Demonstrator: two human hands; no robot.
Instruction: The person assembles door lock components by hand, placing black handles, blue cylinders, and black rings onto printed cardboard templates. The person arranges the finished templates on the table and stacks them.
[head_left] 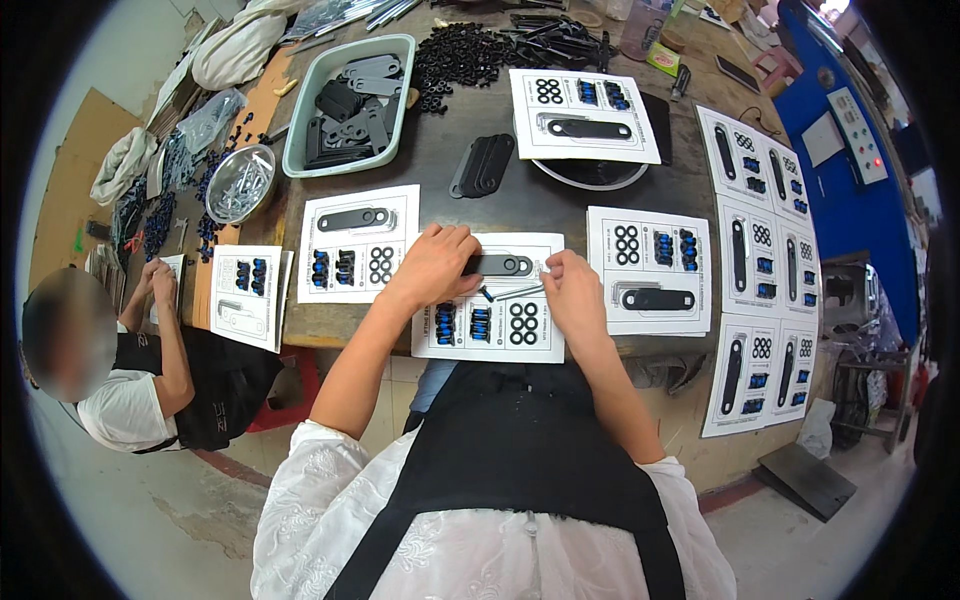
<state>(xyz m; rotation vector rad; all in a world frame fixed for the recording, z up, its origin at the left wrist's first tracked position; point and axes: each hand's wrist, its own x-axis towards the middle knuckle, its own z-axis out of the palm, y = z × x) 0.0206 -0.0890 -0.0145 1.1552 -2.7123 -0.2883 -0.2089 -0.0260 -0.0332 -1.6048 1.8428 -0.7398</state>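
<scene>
In front of me lies a printed white card point(430, 345) with a black slotted plate point(503, 265), black rings point(523, 323) and blue-and-black bolts point(480, 323) on it. My left hand point(440, 262) is closed, its curled fingers at the plate's left end; what they grip is hidden. Just beside those fingertips a small blue-tipped bolt point(487, 294) shows. My right hand point(577, 295) pinches the right end of a thin silver rod point(517, 292), which lies slanted over the card below the plate.
Similar filled cards lie left point(312, 285) and right point(612, 322), with rows of cards point(738, 310) farther right. Behind stand a pale green bin of plates point(402, 120), stacked black plates point(485, 165) and loose black rings point(440, 70). Left are a metal bowl point(262, 210) and a co-worker point(140, 370).
</scene>
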